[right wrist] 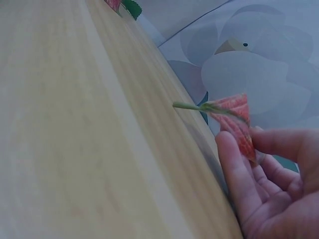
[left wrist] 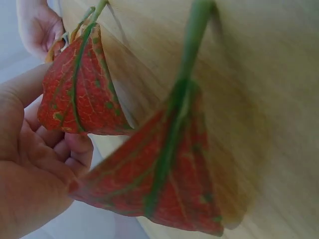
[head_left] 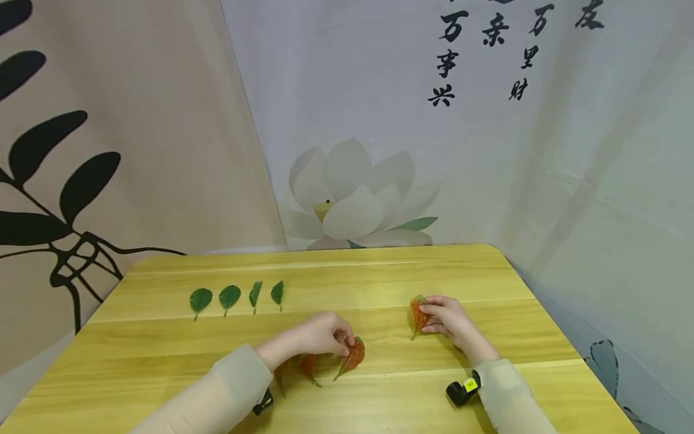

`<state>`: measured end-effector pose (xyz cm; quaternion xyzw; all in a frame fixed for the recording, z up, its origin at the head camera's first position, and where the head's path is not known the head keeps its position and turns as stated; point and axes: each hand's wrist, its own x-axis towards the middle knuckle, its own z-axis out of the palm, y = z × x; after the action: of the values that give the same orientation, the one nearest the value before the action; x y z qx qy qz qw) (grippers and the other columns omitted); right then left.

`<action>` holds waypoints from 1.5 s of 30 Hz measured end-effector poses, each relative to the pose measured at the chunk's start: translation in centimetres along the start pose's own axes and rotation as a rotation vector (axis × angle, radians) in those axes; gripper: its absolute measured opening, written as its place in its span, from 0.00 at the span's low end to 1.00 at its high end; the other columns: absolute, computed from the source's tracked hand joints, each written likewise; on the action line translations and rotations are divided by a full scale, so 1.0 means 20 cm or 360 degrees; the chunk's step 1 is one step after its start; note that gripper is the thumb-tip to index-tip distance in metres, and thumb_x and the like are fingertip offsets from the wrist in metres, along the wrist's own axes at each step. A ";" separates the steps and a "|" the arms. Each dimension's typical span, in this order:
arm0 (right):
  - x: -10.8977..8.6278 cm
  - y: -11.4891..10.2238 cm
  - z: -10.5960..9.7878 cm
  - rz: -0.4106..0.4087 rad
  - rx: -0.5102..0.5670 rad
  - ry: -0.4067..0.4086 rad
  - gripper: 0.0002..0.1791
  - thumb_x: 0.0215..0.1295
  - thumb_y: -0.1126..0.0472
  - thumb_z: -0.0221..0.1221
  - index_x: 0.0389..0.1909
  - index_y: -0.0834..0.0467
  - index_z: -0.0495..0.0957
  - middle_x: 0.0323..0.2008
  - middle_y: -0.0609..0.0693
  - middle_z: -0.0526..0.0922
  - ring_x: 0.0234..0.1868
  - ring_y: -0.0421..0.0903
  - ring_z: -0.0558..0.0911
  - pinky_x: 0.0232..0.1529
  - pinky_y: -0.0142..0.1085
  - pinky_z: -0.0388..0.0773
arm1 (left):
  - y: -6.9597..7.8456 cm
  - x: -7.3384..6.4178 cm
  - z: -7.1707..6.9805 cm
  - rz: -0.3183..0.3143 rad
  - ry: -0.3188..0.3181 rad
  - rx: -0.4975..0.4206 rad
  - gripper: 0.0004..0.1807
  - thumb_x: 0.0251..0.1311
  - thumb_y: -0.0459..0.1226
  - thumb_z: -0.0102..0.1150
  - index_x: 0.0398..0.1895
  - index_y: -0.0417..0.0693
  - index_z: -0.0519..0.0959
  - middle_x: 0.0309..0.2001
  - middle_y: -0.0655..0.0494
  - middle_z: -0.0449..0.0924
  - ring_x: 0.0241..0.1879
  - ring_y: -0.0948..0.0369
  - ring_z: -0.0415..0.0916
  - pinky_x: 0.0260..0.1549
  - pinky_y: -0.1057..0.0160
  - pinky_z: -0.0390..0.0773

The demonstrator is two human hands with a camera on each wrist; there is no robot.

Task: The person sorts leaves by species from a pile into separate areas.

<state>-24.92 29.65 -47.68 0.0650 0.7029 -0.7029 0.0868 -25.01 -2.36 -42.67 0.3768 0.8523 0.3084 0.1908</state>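
Observation:
Thumb and fingers of my left hand [head_left: 324,333] pinch the edge of a red leaf [head_left: 353,357] with green veins, low over the table's front middle. In the left wrist view that red leaf [left wrist: 82,89] stands with its green stem upward in the picture. Closer to that camera is a second red leaf [left wrist: 174,174]; the head view shows this red leaf [head_left: 308,367] beside the left wrist. A further red leaf there is mostly hidden by the forearm. On the right, my right hand [head_left: 447,319] pinches a red-orange leaf [right wrist: 232,117] by its side.
Several green leaves stand in a row at the back left, from a round green leaf [head_left: 200,300] to a narrow green leaf [head_left: 278,293]. The wooden table [head_left: 412,392] ends in front of a hanging cloth [head_left: 488,181] printed with a flower and writing.

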 end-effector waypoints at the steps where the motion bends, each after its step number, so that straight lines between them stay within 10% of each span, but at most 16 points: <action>1: 0.00 0.00 0.00 0.0007 0.0005 0.0011 0.20 0.69 0.67 0.55 0.58 0.74 0.67 0.34 0.55 0.79 0.21 0.41 0.77 0.31 0.37 0.82 | 0.01 0.00 0.00 -0.0003 0.0004 0.0026 0.04 0.54 0.31 0.69 0.31 0.47 0.83 0.24 0.65 0.76 0.24 0.69 0.70 0.26 0.68 0.71; 16: -0.01 -0.02 0.01 -0.0007 -0.0025 0.0019 0.21 0.70 0.67 0.55 0.58 0.74 0.67 0.35 0.54 0.79 0.22 0.42 0.78 0.31 0.36 0.82 | 0.07 -0.04 0.05 -0.0007 0.0179 0.0739 0.09 0.47 0.47 0.75 0.20 0.65 0.81 0.22 0.78 0.73 0.25 0.72 0.67 0.41 0.56 0.60; 45: -0.04 -0.01 0.03 -0.0048 -0.0039 0.0008 0.20 0.70 0.66 0.56 0.57 0.74 0.67 0.36 0.54 0.79 0.22 0.42 0.77 0.30 0.36 0.82 | 0.08 -0.05 0.10 -0.0153 0.0240 0.0862 0.14 0.43 0.50 0.76 0.18 0.67 0.76 0.16 0.76 0.67 0.26 0.65 0.63 0.37 0.57 0.54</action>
<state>-24.24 29.09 -47.30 0.0552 0.7126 -0.6954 0.0752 -22.31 -1.53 -43.02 0.3492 0.9324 0.0871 0.0336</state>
